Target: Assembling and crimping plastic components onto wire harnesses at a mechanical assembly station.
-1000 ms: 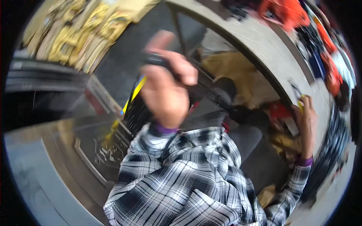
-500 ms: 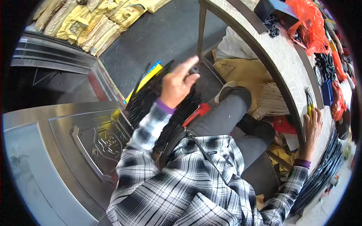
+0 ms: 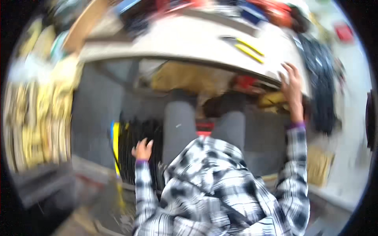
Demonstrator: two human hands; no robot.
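My left hand (image 3: 142,150) hovers over a bundle of thin black strips (image 3: 138,137) beside my left leg. Its fingers look spread, and nothing shows between them, though motion smears the picture. At the right end of the pale table (image 3: 189,37), my right hand (image 3: 292,83) rests by the edge with its fingers stretched out and apart. Cutting pliers with yellow handles (image 3: 250,50) lie on the tabletop, to the left of that hand and out of its reach.
Stacked yellow sacks (image 3: 43,118) stand at the left. A yellow strip with a blue end (image 3: 115,141) borders the black bundle. Red bags (image 3: 275,11) and a dark blue box (image 3: 252,12) sit at the table's back. Long black strips (image 3: 321,82) hang at the right.
The view has swung to the right, toward the table. My left hand has lowered to the black bundle; the small black round piece at its fingertips no longer shows. My right hand is off the pliers.
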